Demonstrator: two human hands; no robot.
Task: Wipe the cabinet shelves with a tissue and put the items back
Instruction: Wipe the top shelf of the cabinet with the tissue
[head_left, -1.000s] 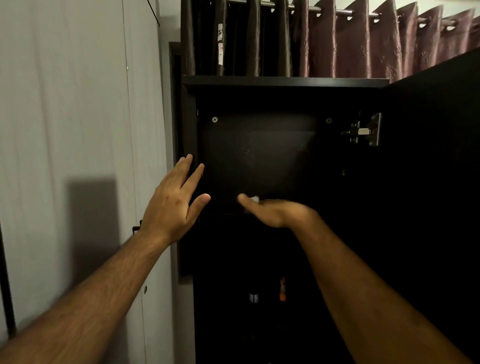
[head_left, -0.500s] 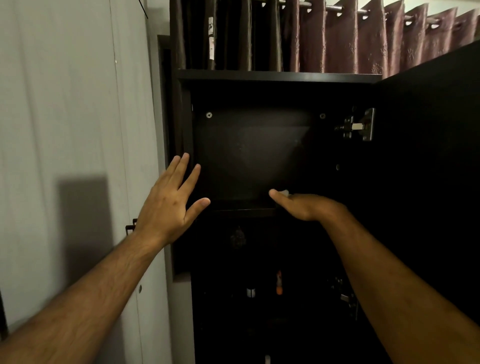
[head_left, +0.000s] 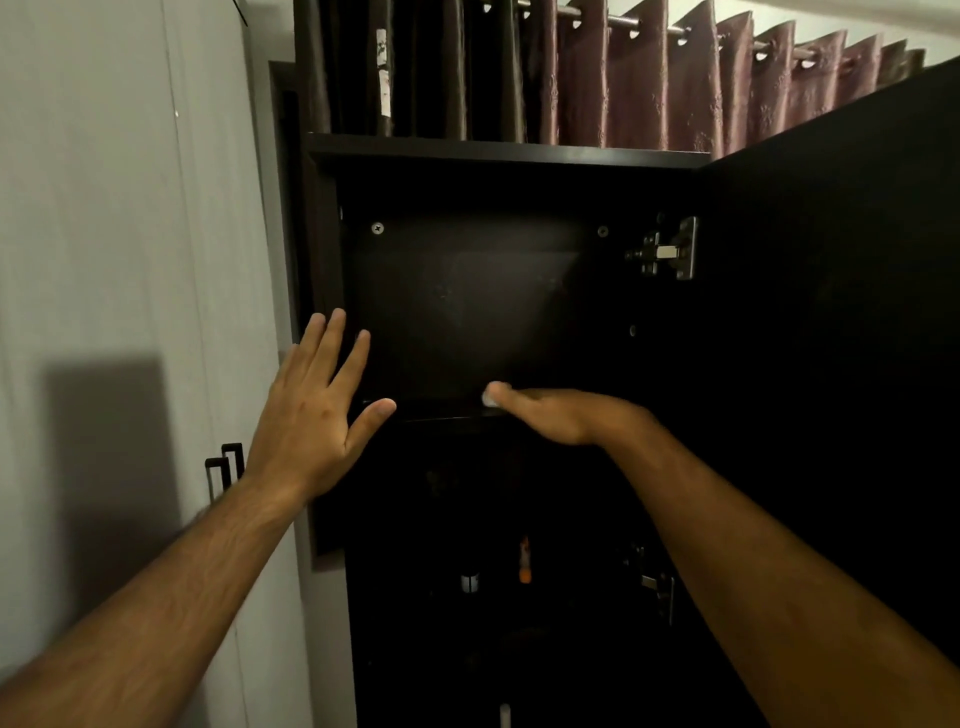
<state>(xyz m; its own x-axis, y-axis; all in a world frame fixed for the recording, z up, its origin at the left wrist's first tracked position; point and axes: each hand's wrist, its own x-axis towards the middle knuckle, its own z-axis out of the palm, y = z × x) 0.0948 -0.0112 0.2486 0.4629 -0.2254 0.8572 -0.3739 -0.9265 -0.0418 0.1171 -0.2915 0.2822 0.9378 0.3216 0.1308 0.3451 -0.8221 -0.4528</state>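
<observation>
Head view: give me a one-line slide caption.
Right hand presses a tissue onto the top shelf of the dark cabinet; left hand spread open beside it.

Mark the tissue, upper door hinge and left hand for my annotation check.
tissue (head_left: 490, 396): head view, white bit showing past the right hand's (head_left: 558, 415) fingertips.
upper door hinge (head_left: 667, 254): head view, metal arm.
left hand (head_left: 311, 415): head view, back of hand.

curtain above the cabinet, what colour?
Dusty mauve-pink fabric curtain with a faint embossed pattern, darker at its left; head view shows it.
</observation>
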